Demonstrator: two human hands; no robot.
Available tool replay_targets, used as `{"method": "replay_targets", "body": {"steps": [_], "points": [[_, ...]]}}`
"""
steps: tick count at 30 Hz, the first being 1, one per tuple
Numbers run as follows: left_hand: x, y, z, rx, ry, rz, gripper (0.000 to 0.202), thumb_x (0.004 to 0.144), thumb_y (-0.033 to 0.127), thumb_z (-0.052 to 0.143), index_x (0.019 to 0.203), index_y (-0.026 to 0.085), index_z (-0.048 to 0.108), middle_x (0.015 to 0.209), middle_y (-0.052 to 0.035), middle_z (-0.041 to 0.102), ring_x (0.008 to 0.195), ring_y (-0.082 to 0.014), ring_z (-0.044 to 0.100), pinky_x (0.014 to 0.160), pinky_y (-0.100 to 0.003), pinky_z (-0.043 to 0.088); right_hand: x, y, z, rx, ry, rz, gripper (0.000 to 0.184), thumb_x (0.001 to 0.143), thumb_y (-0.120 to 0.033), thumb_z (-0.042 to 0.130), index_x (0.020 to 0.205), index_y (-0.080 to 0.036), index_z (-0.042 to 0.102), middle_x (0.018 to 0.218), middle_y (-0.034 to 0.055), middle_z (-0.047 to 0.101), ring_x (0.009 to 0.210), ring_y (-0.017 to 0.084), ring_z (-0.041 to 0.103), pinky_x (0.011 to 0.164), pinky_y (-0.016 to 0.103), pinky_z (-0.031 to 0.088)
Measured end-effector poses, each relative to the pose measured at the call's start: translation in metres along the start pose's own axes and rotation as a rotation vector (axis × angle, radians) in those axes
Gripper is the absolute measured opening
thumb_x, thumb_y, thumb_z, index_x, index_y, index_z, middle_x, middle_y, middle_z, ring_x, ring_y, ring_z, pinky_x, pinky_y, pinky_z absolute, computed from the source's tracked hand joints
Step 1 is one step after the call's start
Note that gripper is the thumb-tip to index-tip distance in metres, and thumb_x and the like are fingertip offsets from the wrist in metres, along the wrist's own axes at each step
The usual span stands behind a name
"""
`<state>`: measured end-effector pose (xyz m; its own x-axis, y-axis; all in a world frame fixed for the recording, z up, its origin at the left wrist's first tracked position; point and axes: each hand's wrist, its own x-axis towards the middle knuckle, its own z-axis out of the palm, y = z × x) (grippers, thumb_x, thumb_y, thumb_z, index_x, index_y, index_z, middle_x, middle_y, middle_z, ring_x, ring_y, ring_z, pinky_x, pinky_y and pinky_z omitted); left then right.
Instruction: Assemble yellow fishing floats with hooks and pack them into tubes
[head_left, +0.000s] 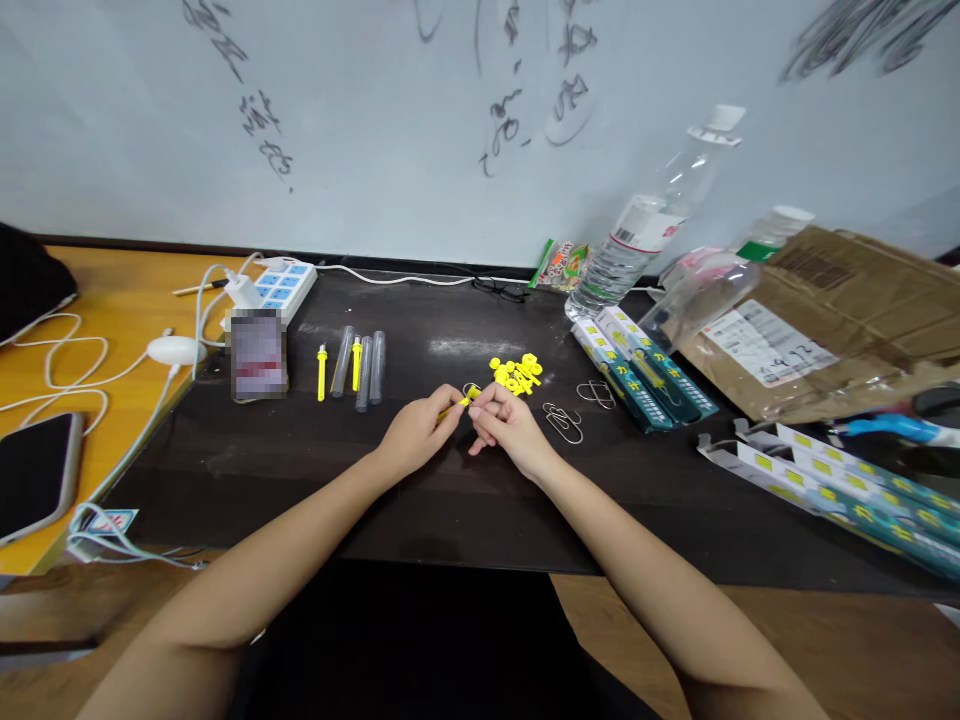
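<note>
My left hand (421, 430) pinches a slim yellow plastic rod (450, 411) near the middle of the dark table. Its tip meets the fingers of my right hand (506, 425), which are closed in a pinch; what sits between them is too small to make out. A thin loop of metal wire shows just above the fingertips. Behind my right hand lies a pile of small yellow plastic parts (527, 370). To its right are bent metal wire loops (564, 424). Left of my hands stand out several clear tubes (377, 368) and a yellow rod with a silvery tip (322, 375).
At left are a power strip (289, 290), a phone with a blurred screen (258, 355), cables and another phone (39, 475). Toward the right lie printed long boxes (637, 375), a water bottle (626, 245), a snack packet (559, 264), more boxes (840, 485) and a cardboard parcel (855, 310).
</note>
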<state>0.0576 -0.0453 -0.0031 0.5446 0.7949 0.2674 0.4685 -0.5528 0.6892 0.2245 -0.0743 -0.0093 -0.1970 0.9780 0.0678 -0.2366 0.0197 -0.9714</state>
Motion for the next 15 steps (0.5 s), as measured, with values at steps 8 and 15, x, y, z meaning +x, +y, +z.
{"method": "replay_targets", "body": {"steps": [8,15], "points": [[-0.0002,-0.0017,0.0070,-0.290,0.038,-0.108,0.024,0.094,0.039,0.034,0.102,0.020,0.045,0.063,0.0065,0.047,0.049,-0.0075,0.047,0.052,-0.019,0.040,-0.0003,-0.0030,0.0017,0.070,0.002,0.038,0.026,0.081,-0.039,0.062,0.080,-0.021,0.043,0.048,-0.0128,0.039,0.039,0.003,0.030,0.045,0.022,0.055],[-0.0010,0.0010,0.0070,-0.094,0.044,-0.051,0.021,0.095,0.034,0.033,0.102,0.020,0.046,0.074,0.0017,0.058,0.063,-0.0116,0.057,0.063,-0.023,0.044,-0.0013,0.0030,0.0040,0.266,-0.107,0.157,0.027,0.082,-0.038,0.063,0.090,-0.022,0.043,0.056,-0.0089,0.056,0.046,0.006,0.050,0.058,0.027,0.059]]}}
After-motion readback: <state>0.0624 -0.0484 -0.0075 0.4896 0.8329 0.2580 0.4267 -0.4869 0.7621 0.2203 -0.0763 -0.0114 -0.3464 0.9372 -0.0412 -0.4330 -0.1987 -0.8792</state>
